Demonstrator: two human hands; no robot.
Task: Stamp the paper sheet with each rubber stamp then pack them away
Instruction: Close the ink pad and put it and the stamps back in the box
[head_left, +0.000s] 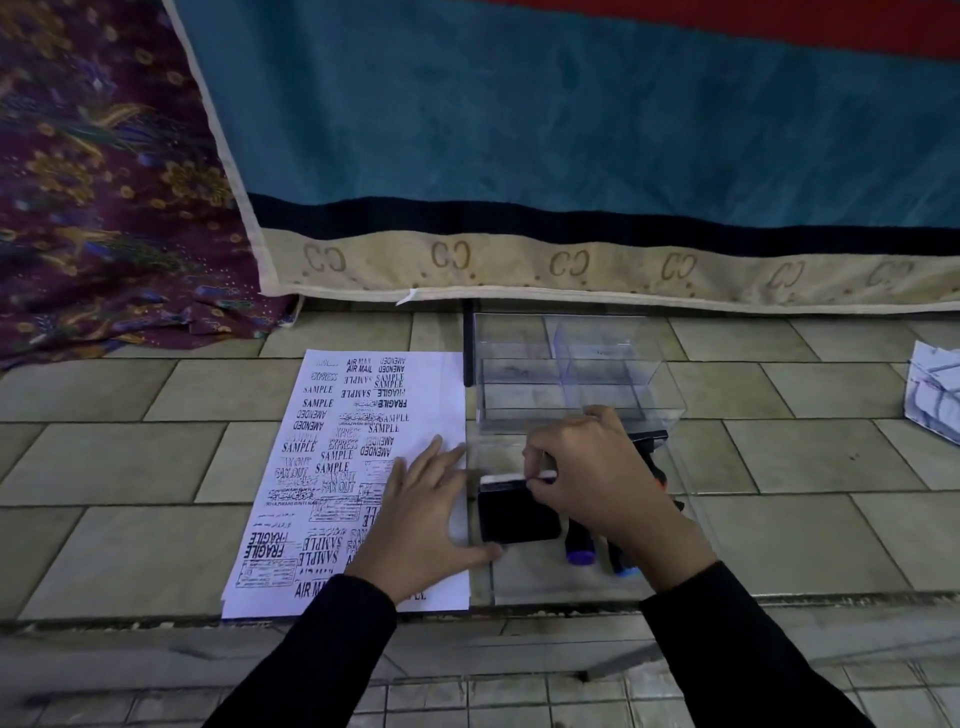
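Note:
A white paper sheet (332, 467) covered in black stamp prints lies on the tiled floor. My left hand (421, 514) rests flat on its right edge, fingers spread, thumb touching the black ink pad (514, 514) beside the sheet. My right hand (587, 467) is over the pad's far edge, fingers curled round a stamp (511, 477) with a white strip showing. More stamps with a purple end (579, 556) and a blue end (626, 571) lie under my right wrist. A clear plastic box (571, 374) stands behind the pad.
A teal blanket with a beige border (571, 270) hangs behind the box. Patterned maroon cloth (104, 208) lies at the left. A clear container holding white papers (935, 395) sits at the far right. A floor step edge (467, 618) runs close in front of me.

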